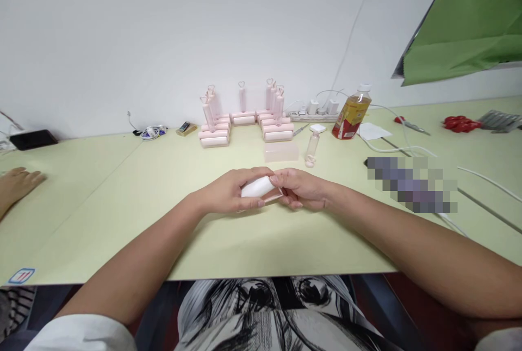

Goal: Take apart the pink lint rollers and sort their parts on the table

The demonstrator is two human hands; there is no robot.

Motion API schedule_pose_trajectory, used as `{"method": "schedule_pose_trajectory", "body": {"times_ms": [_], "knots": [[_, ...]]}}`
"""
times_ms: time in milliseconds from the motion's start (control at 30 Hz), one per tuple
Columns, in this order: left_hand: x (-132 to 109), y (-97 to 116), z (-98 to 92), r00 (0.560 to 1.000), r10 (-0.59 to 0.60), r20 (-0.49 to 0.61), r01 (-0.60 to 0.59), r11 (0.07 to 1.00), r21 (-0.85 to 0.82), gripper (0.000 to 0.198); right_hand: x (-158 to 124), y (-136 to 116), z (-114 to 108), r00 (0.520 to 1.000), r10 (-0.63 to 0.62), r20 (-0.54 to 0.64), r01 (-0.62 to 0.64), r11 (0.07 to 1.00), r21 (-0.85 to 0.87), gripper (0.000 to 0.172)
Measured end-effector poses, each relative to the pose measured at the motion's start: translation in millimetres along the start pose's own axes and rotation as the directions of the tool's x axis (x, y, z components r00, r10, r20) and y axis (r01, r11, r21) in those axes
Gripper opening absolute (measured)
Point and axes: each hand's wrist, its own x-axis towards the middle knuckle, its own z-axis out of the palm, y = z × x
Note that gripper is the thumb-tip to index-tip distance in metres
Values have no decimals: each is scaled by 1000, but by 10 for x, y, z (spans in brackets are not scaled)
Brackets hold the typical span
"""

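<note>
My left hand (238, 190) wraps round a white roll (258, 186) with a clear pinkish cover at its right end. The fingers of my right hand (304, 188) pinch that same end, so both hands hold the piece just above the table. Part of it is hidden by my fingers. Beyond my hands lies a pale pink translucent curved cover (281, 152). To the right of it is a small clear pink tube (312, 149) with a pink ring-like end pointing towards me.
At the back stand several pink rollers (215, 140) with heart-topped upright handles. A drink bottle (353, 112), a power strip (314, 117), red-handled scissors (460, 124) and cables are to the right. Another person's hand (20, 185) rests at the far left, near a black box (33, 139).
</note>
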Motion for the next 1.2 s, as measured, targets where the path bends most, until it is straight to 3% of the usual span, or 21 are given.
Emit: {"method": "schedule_pose_trajectory", "body": {"times_ms": [400,600,733,933,1200], "knots": [[-29,-78,-51,1000,10,0,-10,996,87,54,-2,-24,82,996,64,-68,-60,996,66,52],[-42,-142,-49,996,65,64,-77,974,213,59,-25,-63,125,992,65,-110,-61,998,34,49],[-40,-191,12,996,81,39,-89,947,308,62,-23,-36,76,994,-43,-100,40,999,-34,49],[-31,-281,73,994,96,-45,-68,902,427,62,-11,-21,44,954,-262,-148,232,953,-194,50],[-55,-270,104,992,2,-128,43,936,350,66,19,19,57,918,-355,-178,303,916,-263,46]]}}
